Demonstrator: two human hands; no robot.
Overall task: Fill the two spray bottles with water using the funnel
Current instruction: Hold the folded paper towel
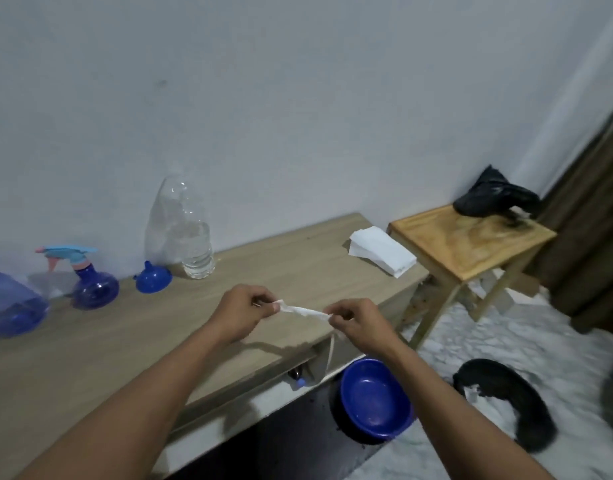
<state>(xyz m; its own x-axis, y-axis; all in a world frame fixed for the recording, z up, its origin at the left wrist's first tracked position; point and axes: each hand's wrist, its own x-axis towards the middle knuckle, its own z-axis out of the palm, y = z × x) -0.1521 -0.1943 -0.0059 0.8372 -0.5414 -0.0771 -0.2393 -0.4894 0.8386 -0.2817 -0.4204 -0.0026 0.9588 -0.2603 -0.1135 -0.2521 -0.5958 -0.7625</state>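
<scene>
Two blue spray bottles stand at the left of the wooden table (90, 358): one with a light-blue and pink trigger head (92, 284), the other (10, 303) cut off by the frame edge. A blue funnel (153, 277) lies upside down beside them. A clear plastic water bottle (190, 233), partly filled, stands by the wall. My left hand (244, 311) and my right hand (357, 322) each pinch one end of a twisted white tissue (303, 311), stretched between them above the table's front edge.
A stack of white tissues (381, 251) lies at the table's right end. A small wooden stool (471, 247) with a black bag (492, 195) stands beyond. On the floor are a blue bowl (374, 401) and a dark curved object (512, 403).
</scene>
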